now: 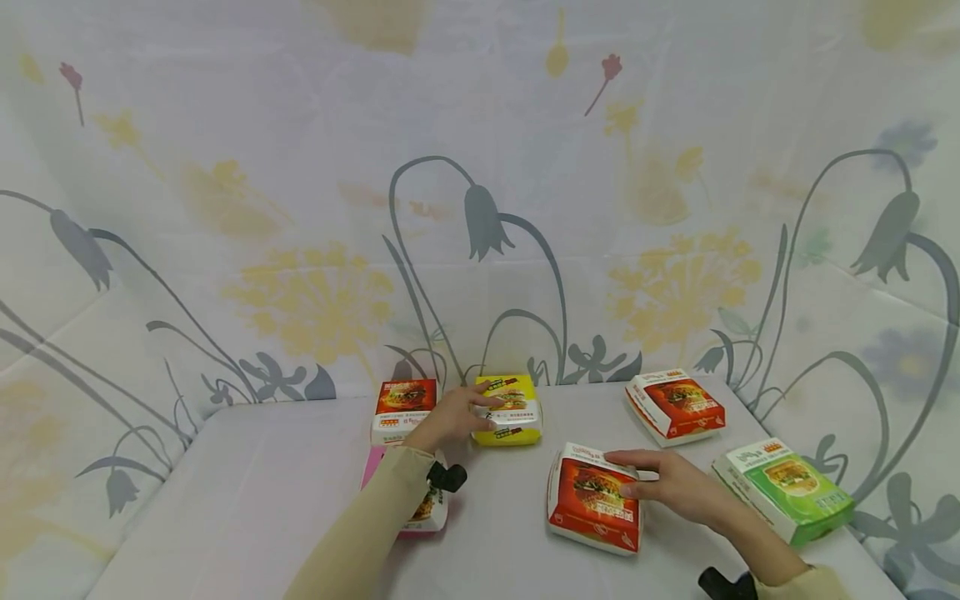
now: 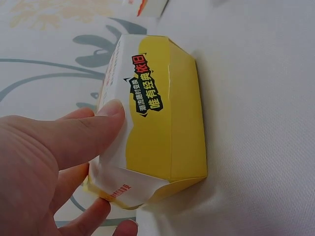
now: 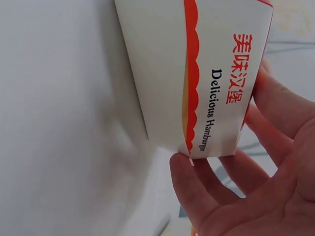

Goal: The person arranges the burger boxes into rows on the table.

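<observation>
My left hand (image 1: 450, 417) reaches to the yellow burger box (image 1: 521, 412) near the back of the table. In the left wrist view its thumb lies on the white part of the yellow carton (image 2: 157, 123), with the other fingers spread about the carton's near corner. My right hand (image 1: 678, 483) touches the right side of a red burger box (image 1: 596, 504), fingers extended over the top edge. Seen from the right wrist, fingertips meet a corner of this white-sided carton (image 3: 162, 73), lettered "Delicious Hamburger". Both boxes sit flat on the table; some fingers are hidden behind them.
A red and white box (image 1: 405, 408) stands behind a pink box (image 1: 427, 512), which my left forearm partly covers. At the right are another red box (image 1: 678, 404) and a green box (image 1: 791, 487). A floral cloth (image 1: 480, 283) hangs behind the white table (image 1: 247, 500).
</observation>
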### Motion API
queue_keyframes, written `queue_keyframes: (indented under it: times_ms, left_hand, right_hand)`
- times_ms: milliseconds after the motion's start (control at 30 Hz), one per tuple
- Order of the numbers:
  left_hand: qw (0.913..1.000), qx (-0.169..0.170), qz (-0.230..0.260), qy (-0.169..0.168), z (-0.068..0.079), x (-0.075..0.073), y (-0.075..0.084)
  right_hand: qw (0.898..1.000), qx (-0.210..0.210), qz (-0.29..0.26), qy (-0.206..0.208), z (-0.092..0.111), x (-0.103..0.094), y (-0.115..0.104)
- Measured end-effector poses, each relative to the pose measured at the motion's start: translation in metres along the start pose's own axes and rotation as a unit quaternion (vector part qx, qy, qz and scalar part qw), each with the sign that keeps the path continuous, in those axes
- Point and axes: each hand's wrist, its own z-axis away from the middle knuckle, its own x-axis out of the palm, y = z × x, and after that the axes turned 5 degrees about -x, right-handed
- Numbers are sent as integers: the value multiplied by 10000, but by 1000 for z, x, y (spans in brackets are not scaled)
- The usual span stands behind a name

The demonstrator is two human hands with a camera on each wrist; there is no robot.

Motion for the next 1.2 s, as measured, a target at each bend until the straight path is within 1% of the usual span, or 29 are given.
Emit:
queue_keyframes:
  times_ms: [200,433,667,900,1133,1200]
  left_hand:
    - [10000,11,18,5,1,0,1]
    - [10000,-2,34,-5,1,0,4]
    - [9998,145,-137,-2,1,-1,5]
    - [9995,200,-256,49,0,-1,5]
    - [9994,169,-277,77,2,0,6]
    - [9992,215,-308,108,2,0,7]
  right_hand:
    - [10000,-98,1,0,-11,11,-3]
    - [9996,-237,-106,-63,-20,18,-7]
    - [9987,-445,-168,-198,-29,28,-14]
    - [9987,-402,-205,-224,-38,35,-20]
    - [9985,-453,-167,-257,-42,41,-25]
    - [9985,-463,-141,-254,-43,41,-26]
